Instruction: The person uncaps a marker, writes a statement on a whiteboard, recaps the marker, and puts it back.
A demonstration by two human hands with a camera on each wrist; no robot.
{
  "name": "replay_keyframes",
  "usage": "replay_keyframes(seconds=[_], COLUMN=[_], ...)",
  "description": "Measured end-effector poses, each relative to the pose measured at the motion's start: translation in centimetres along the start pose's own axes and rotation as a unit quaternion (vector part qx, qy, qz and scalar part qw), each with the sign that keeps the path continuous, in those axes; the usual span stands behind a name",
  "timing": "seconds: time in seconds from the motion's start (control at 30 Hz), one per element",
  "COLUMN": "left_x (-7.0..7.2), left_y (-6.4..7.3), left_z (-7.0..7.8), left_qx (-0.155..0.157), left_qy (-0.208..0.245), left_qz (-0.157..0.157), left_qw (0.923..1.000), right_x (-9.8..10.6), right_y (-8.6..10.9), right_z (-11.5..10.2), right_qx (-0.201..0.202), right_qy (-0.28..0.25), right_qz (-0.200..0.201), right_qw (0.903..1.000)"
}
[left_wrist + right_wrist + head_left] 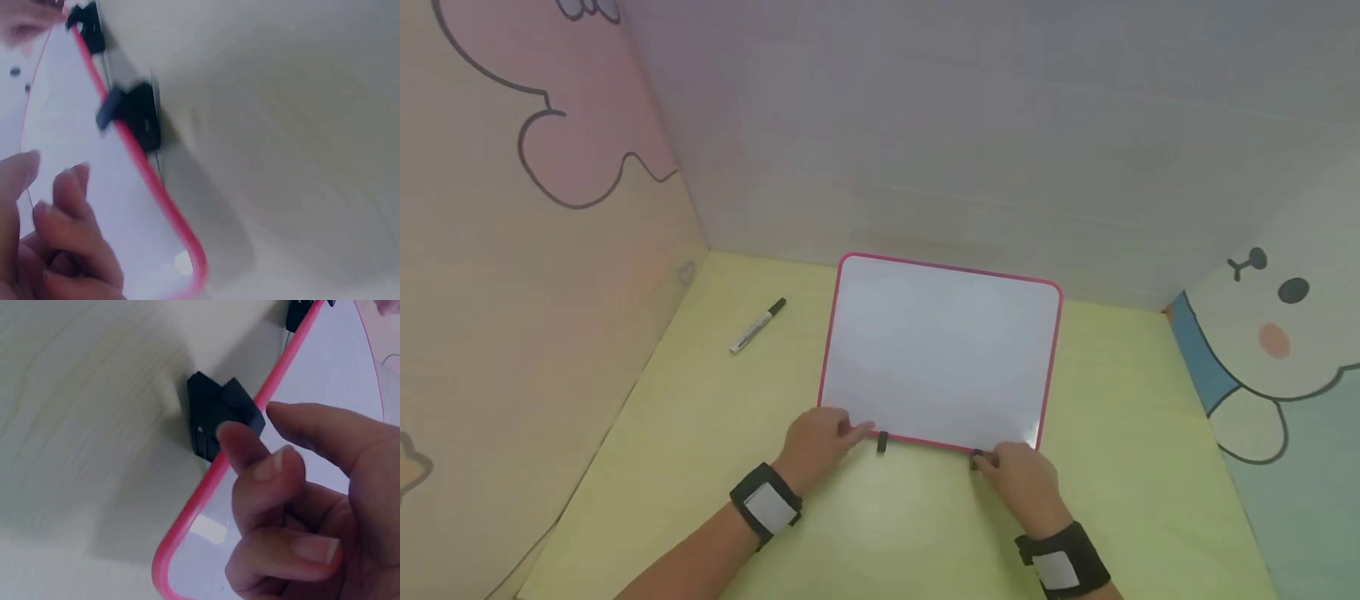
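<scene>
A whiteboard [940, 350] with a pink frame is in the middle of the table, its near edge towards me. Two small black clips sit on that edge, a left clip [882, 442] and a right clip [219, 415]. My left hand [820, 442] is at the board's near left corner, thumb pointing towards the left clip. In the left wrist view its fingers [75, 231] are loosely bent and hold nothing. With thumb and index finger, my right hand [1018, 479] pinches the right clip at the pink edge. Its other fingers are curled.
A marker pen [758, 326] with a black cap lies left of the board on the pale yellow table [880, 533]. A plain wall [940, 150] rises behind the board. Walls with cartoon drawings stand at the left and right.
</scene>
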State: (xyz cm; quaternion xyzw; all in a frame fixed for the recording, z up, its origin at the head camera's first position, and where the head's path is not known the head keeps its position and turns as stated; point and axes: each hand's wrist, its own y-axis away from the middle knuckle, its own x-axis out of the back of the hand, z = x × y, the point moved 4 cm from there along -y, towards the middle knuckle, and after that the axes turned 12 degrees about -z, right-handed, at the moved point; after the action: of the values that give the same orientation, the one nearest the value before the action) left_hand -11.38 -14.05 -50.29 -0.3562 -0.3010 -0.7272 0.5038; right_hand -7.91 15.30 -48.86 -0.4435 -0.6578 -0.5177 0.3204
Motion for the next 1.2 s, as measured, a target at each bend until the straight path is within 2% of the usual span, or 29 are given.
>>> replay_keyframes(seconds=[0.1,0.2,0.27,0.33,0.43,0.57,0.67,1.0,1.1,1.2], left_x=[3.3,6.1,7.2,7.9,8.0,7.8,7.7,7.5,7.4,7.5], left_y=[-0.1,-0.4,-0.9,-1.5,-2.5,-3.3,-3.7,-5.0,-5.3,-5.6], left_z=[-2.8,-6.2,-8.2,-10.0,-12.2,-13.9,-14.6,-16.7,-17.5,-17.8], left_qx=[0.032,0.073,0.098,0.124,0.156,0.186,0.201,0.247,0.25,0.24], left_qy=[-0.003,-0.023,-0.038,-0.036,-0.035,-0.044,-0.057,-0.093,-0.109,-0.118], left_qz=[0.066,0.119,0.13,0.127,0.116,0.124,0.133,0.127,0.123,0.129], left_qw=[0.9973,0.9898,0.9859,0.9835,0.9803,0.9736,0.9689,0.9562,0.9541,0.9549], right_x=[0.8,1.8,2.4,2.9,3.4,3.7,3.8,3.7,3.7,3.8], right_y=[0.7,1.6,2.2,2.6,3.0,3.1,3.0,2.9,2.9,3.0], right_z=[0.5,1.1,1.7,2.2,2.8,3.0,2.9,3.4,3.6,3.7], right_qx=[0.005,0.002,-0.008,-0.018,-0.03,-0.035,-0.038,-0.048,-0.054,-0.059], right_qy=[-0.003,-0.005,-0.008,-0.012,-0.023,-0.037,-0.041,-0.042,-0.04,-0.043], right_qz=[0.014,0.018,0.017,0.011,0.002,-0.002,0.002,-0.001,-0.004,-0.006], right_qw=[0.9999,0.9998,0.9998,0.9997,0.9993,0.9987,0.9985,0.998,0.9977,0.9973])
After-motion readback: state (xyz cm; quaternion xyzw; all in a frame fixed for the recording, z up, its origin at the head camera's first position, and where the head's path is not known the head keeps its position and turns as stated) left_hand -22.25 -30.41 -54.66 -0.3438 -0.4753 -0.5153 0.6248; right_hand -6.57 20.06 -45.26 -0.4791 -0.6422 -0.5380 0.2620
